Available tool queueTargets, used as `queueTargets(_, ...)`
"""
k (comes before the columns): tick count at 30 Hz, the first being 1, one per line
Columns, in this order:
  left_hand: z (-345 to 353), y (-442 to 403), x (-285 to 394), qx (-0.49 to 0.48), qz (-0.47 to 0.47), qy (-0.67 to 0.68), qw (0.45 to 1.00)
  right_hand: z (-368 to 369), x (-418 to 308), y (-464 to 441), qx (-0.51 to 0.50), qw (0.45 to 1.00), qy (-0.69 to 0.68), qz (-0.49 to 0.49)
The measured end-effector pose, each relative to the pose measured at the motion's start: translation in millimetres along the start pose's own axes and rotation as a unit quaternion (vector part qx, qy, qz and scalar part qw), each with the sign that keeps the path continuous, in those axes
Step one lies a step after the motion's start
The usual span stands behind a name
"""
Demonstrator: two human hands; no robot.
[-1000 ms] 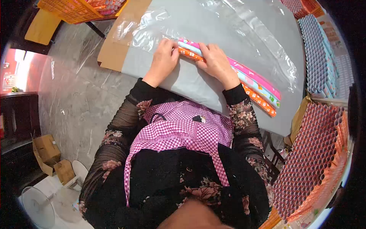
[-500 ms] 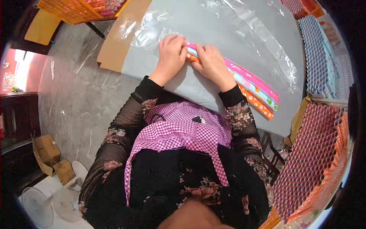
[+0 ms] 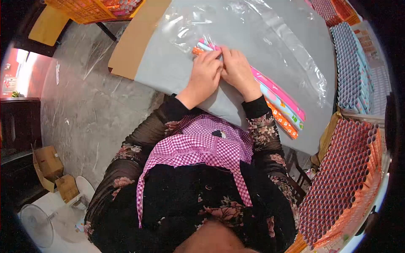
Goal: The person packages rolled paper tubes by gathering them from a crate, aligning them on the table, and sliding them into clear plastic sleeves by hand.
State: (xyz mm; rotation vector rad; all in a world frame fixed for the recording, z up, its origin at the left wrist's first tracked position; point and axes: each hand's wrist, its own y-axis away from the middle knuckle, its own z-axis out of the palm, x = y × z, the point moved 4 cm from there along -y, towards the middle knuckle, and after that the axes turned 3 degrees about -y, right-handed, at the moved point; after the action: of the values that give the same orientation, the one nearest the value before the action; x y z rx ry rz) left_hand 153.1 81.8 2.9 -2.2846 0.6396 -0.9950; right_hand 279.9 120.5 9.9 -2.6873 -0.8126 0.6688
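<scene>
Three slim patterned rolls lie side by side at a slant on the grey tabletop: a pink roll [image 3: 278, 92], a light blue roll [image 3: 282, 105] and an orange roll [image 3: 282, 121]. My left hand [image 3: 205, 76] is closed around them near their upper left ends, which stick out past the fingers. Right beside it, my right hand [image 3: 239, 72] grips the same bundle, with the thumbs and fingertips of both hands close together. The palms hide the middle of the rolls. Clear plastic film [image 3: 185, 31] lies just beyond the upper ends.
Grey sheeting covers the table [image 3: 168, 67], with brown cardboard [image 3: 130, 46] at its left edge. Stacked blue rolls [image 3: 350, 63] and red-orange rolls [image 3: 337, 181] stand at the right. An orange basket [image 3: 84, 10] holds more rolls at upper left. Cardboard boxes [image 3: 49, 163] sit at lower left.
My left hand has moved right and down along the rolls, now against my right hand, exposing their upper ends. Those ends reach further left, and the lower ends have shifted slightly down and left.
</scene>
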Motion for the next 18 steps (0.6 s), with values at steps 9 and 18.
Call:
queueTargets(9,-21.3,-52.2,-82.9,-0.014,-0.063,0.087,0.994,-0.2,-8.8,7.0,-0.03,0.999,-0.012,-0.002)
queueTargets(18,-36.3,-100.7,-212.8,-0.303,-0.027,-0.487,0.819,0.0,0.8,10.7,-0.05,0.998,-0.021,0.023)
